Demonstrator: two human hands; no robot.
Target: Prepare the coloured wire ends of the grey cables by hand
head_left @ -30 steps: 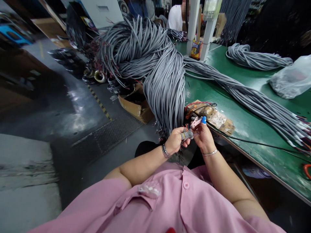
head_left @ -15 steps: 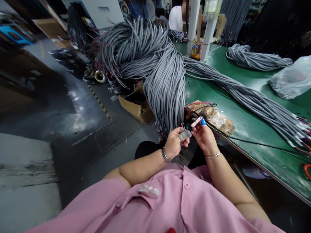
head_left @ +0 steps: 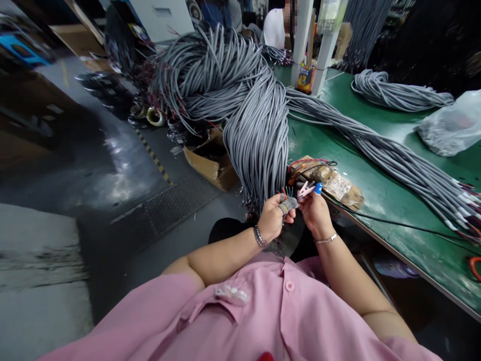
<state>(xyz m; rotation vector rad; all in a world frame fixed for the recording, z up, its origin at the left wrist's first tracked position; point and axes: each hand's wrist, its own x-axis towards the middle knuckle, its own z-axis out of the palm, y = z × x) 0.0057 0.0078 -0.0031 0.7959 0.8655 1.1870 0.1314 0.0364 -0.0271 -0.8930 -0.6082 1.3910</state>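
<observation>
Nearest is the pink shirt (head_left: pixel 259 311), with the two forearms reaching forward past it. A metal watch (head_left: pixel 259 236) circles the left wrist and a thin bracelet (head_left: pixel 326 239) the right. The left hand (head_left: pixel 273 216) is closed, its thumb in a grey cover (head_left: pixel 288 204), pinching a group of coloured wires (head_left: pixel 287 191); their loose ends fan upward just beyond the thumb, while the lower part is hidden in the grip. Close beside it, the right hand (head_left: pixel 314 213), with a blue cover (head_left: pixel 318 188) on one digit, pinches a pink clip (head_left: pixel 305 190) at the fingertips. The clip points toward the wires, just right of them; whether it touches any I cannot tell.

Beyond the hands, a tape-wrapped block (head_left: pixel 349 193) lies at the edge of the green bench (head_left: pixel 394 193). A big heap of grey cables (head_left: pixel 259 140) hangs down left of the block, beside an open carton (head_left: pixel 203 163). Farther off lie a plastic bag (head_left: pixel 453 125) and a coiled cable bundle (head_left: pixel 398 91); at the back is a person in a white top (head_left: pixel 274 29).
</observation>
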